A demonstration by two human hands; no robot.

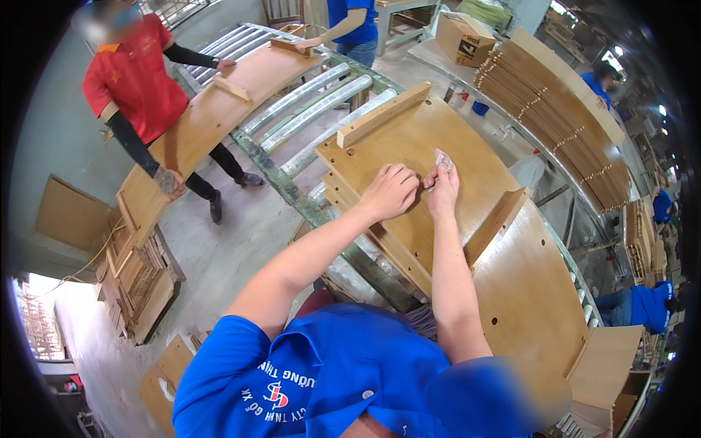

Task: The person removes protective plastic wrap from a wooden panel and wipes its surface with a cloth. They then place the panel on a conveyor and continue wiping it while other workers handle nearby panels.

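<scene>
A varnished wooden panel [467, 164] with drilled holes lies in front of me, with a wooden batten [385, 114] standing along its far end and another batten [496, 226] across its middle. Above the panel, my right hand [442, 191] is closed around a small crumpled clear plastic bag [442, 159]. Close beside it, my left hand [391, 191] has its fingers curled inward, and whatever they may grip is hidden. The edge of another board [398, 257] shows under the panel on its left side.
A roller conveyor [310, 109] runs beyond the panel. At the left, a person in a red shirt [142, 80] handles a long panel [201, 120]; a person in blue [350, 25] touches its far end. A cardboard box [461, 40] and stacked wooden boards [555, 120] stand back right; boards [139, 285] lie left.
</scene>
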